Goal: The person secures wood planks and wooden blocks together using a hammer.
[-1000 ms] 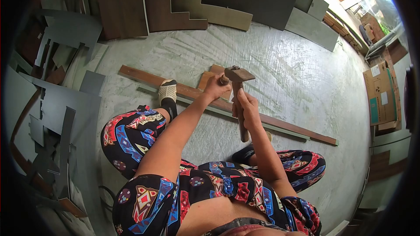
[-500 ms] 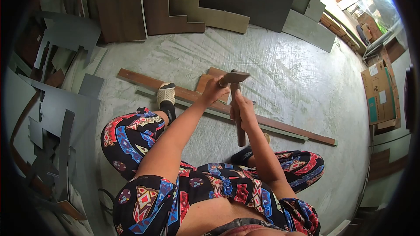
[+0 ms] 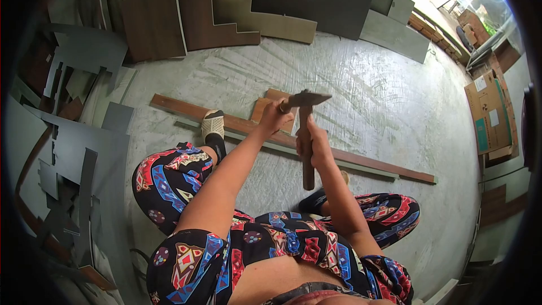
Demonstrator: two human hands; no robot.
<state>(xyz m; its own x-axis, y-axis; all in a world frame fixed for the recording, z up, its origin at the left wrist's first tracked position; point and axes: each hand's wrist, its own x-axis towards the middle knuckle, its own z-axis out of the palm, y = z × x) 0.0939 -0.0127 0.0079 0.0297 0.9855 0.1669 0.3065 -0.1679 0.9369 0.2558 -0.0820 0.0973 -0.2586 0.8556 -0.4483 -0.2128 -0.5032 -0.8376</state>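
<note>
In front of me is a hammer [image 3: 307, 99] with a dark metal head, tapered on its right side, and a brown wooden handle pointing down. My left hand [image 3: 274, 120] is closed around the left end of the head. Lower on the tool, my right hand [image 3: 317, 146] wraps the handle, whose butt end sticks out below the fist. Beneath the hands a long brown wooden strip [image 3: 372, 161] lies across the floor, with a greyish strip [image 3: 361, 170] along its near side. Short brown boards [image 3: 260, 108] lie beside my left hand, partly hidden by it.
Brown and grey panels [image 3: 152, 17] lean along the far side. Grey offcuts [image 3: 79, 135] are stacked at the left. A cardboard box [image 3: 488, 116] stands at the right. My shod left foot [image 3: 213, 124] rests at the long strip, on the concrete floor [image 3: 395, 107].
The hammer head has shifted slightly to the right, and its handle hangs more upright. Both hands keep their hold. The view has moved a little.
</note>
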